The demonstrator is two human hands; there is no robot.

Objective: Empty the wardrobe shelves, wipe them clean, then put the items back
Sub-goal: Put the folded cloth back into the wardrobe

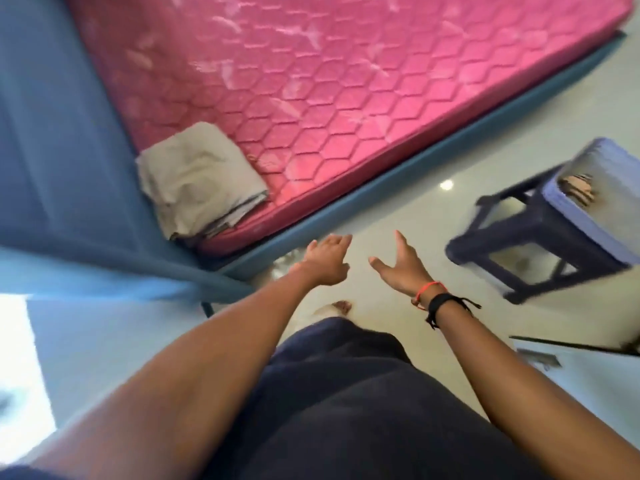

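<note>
Head view, tilted, some motion blur.

Both arms reach forward over the pale glossy floor; neither touches anything.
- left hand: back up, fingers stretched ahead and loosely spread; holds nothing; it hangs just short of the bed's near corner
- right hand: turned on edge with the palm facing the left one, thumb splayed wide, fingers straight; holds nothing; a thin red thread and a black band circle its wrist
- the two hands lie near each other, with a gap between them

Task item: a folded grey-beige cloth stack sits on the near corner of the pink quilted mattress; its layered edges face the floor side; it lies beyond and to the left of the left hand, apart from it.

The mattress rests in a blue upholstered bed frame; the frame's rim runs along the mattress edge beside the floor.

To the right, a blue plastic stool with darker legs stands on the floor, well apart from the bed; a small brownish thing shows at its seat edge, too blurred to identify.

Lower centre: the person's dark navy garment; a bare foot shows just past its hem; a pale panel with a dark edge at lower right, cannot tell what it is.
</note>
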